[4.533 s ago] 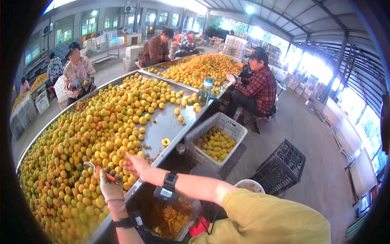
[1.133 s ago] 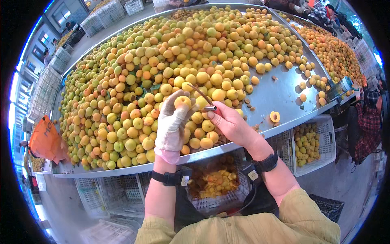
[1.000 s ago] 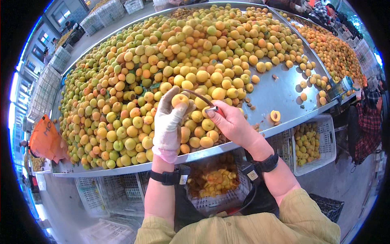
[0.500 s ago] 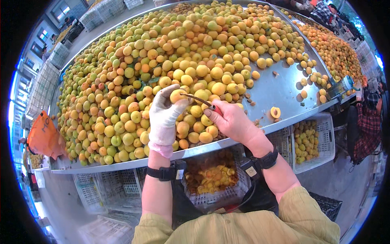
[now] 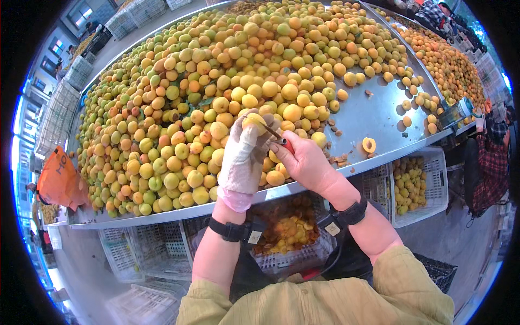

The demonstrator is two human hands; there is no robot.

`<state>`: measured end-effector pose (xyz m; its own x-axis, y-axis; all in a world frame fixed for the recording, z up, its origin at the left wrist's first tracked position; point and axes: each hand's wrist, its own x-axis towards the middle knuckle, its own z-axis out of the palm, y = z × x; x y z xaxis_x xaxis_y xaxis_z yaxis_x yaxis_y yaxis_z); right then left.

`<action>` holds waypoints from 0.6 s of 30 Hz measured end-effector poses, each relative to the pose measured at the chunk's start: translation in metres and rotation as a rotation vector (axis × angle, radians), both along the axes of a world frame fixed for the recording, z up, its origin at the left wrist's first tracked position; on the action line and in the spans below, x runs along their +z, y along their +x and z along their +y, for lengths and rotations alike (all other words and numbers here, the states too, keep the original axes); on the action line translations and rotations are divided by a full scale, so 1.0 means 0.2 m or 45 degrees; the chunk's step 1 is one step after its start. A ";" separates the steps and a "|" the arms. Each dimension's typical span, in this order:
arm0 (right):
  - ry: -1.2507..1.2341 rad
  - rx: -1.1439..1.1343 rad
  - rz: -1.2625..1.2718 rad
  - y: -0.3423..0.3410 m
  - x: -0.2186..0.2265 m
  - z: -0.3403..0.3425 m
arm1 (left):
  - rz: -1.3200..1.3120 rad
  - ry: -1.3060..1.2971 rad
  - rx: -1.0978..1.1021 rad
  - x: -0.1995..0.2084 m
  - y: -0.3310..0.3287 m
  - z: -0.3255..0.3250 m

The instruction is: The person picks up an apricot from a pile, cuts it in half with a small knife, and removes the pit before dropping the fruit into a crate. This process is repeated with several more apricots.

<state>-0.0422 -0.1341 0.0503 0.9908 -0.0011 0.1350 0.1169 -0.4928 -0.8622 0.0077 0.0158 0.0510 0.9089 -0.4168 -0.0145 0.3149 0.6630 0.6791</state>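
Note:
My left hand, in a white glove, grips a yellow apricot above the front of a large heap of apricots. My bare right hand is closed round the red handle of a small pitting knife. Its thin, dark, curved blade meets the right side of the held apricot; whether the tip is inside the flesh I cannot tell. On the metal table, right of my hands, lies a halved apricot with its cut face up.
Beneath the table edge, a crate of opened apricots sits between my forearms. Another white crate holding whole fruit stands to its right. An orange bag hangs at the table's left end. A person in a plaid shirt is at far right.
My left hand has shifted right and turned, bringing the apricot closer to my right hand. The knife's blade now lies more against the fruit, and less of it shows.

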 end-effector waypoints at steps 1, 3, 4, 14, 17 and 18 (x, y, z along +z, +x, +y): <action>-0.065 -0.016 -0.005 0.01 0.00 0.00 | -0.086 0.098 0.036 -0.01 0.02 0.00; -0.127 -0.027 -0.010 0.02 0.02 0.00 | -0.326 0.379 0.106 -0.03 0.06 0.02; -0.123 0.002 0.023 0.01 0.04 -0.02 | -0.326 0.378 0.104 -0.03 0.05 0.02; 0.041 0.052 0.064 0.04 -0.02 -0.01 | -0.052 0.032 -0.070 -0.05 0.05 0.05; 0.112 0.096 0.143 0.02 0.00 0.00 | -0.301 0.550 -0.047 -0.02 0.07 0.08; 0.163 0.074 0.156 0.01 0.00 0.02 | -0.302 0.550 -0.047 -0.04 0.04 0.06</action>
<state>-0.0401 -0.1298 0.0510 0.9987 0.0475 0.0156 0.0322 -0.3738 -0.9270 0.0163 0.0278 0.0439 0.8927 -0.4505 0.0121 0.1367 0.2962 0.9453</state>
